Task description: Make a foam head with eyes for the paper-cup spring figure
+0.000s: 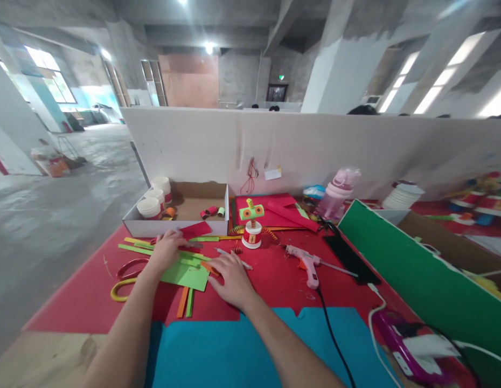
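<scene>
My left hand (168, 249) rests on a pile of green paper strips (141, 247), fingers stretched right beside a red paper piece (196, 230). Scissor loops, one red (131, 267) and one yellow (122, 291), lie by my left forearm; a grey blade shows past the fingertips. My right hand (231, 277) is low over the table, thumb apart from the fingers, with an orange paper strip (209, 267) in the gap. Under both hands lies a light-green sheet (194, 277). Beyond stands a paper-cup figure (252, 233) with a green head, orange eyes and coiled striped arms.
A white box (175, 228) holds paper cups (149, 207) and small paper rolls. To the right lie a pink glue gun (305, 261), a black phone (347, 258), a purple power strip (404, 345) and a green-sided box (388, 264). A pink bottle (340, 191) stands behind.
</scene>
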`<state>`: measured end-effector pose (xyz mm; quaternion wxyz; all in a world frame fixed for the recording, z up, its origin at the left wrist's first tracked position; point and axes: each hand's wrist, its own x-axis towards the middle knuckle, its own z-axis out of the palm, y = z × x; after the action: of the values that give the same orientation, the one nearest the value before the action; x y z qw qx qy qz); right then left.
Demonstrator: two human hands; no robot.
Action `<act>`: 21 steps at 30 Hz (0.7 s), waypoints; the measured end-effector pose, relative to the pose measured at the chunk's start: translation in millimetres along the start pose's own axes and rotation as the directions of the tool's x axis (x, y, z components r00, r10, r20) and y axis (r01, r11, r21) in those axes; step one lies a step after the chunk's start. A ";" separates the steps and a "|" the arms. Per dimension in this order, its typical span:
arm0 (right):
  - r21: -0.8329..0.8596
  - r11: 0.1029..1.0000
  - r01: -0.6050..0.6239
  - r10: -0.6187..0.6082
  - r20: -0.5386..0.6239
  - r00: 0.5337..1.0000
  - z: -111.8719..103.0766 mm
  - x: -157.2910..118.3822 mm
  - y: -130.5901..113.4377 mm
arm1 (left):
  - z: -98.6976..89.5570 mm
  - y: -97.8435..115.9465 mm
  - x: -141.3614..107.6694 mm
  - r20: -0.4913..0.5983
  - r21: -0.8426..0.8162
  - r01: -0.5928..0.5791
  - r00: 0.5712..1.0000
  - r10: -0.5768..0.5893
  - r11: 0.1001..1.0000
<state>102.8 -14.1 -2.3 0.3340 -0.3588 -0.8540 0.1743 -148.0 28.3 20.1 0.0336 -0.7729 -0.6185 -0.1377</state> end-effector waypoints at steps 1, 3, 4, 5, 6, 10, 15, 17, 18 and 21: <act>-0.001 1.000 0.018 -0.018 0.031 0.999 0.7 -0.2 -0.2 | -1.0 -3.3 -1.2 0.012 -0.033 0.002 1.000 -0.001 0.999; 0.009 0.999 0.040 -0.041 0.085 0.996 3.2 -1.2 0.2 | -3.1 -9.7 -3.5 0.025 -0.110 0.001 1.000 0.002 0.994; 0.018 0.999 0.046 -0.047 0.099 0.994 4.6 -1.9 0.5 | -4.4 -12.7 -4.6 0.029 -0.151 -0.002 1.000 0.007 0.989; 0.028 0.998 0.050 -0.052 0.105 0.993 5.9 -2.5 0.8 | -6.1 -15.6 -5.7 0.027 -0.186 0.001 1.000 0.004 0.983; 0.039 0.998 0.054 -0.058 0.104 0.993 7.0 -3.1 1.0 | -8.3 -18.3 -6.9 0.014 -0.209 0.015 1.000 -0.012 0.978; 0.077 0.995 0.069 -0.075 0.084 0.994 9.0 -4.3 1.3 | -21.6 -28.7 -14.6 -0.247 -0.151 0.208 0.939 -0.241 0.966; 0.109 0.992 0.067 -0.073 0.050 0.996 9.7 -4.3 1.6 | -30.8 -37.4 -23.7 -0.489 -0.100 0.436 0.761 -0.426 0.894; 0.120 0.990 0.071 -0.077 0.047 0.996 9.9 -4.0 1.4 | -27.4 -36.9 -22.2 -0.441 -0.105 0.413 0.796 -0.414 0.905; 0.125 0.989 0.076 -0.083 0.048 0.995 9.9 -3.8 1.2 | -24.3 -35.7 -20.5 -0.403 -0.107 0.386 0.825 -0.395 0.916; 0.149 0.982 0.115 -0.126 0.065 0.990 10.0 -3.5 0.4 | -12.7 -28.9 -13.9 -0.266 -0.066 0.294 0.916 -0.301 0.953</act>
<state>97.9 -16.9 -11.2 0.3370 -0.2747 -0.8711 0.2284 -180.8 19.0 25.3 0.0877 -0.6437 -0.7165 -0.2542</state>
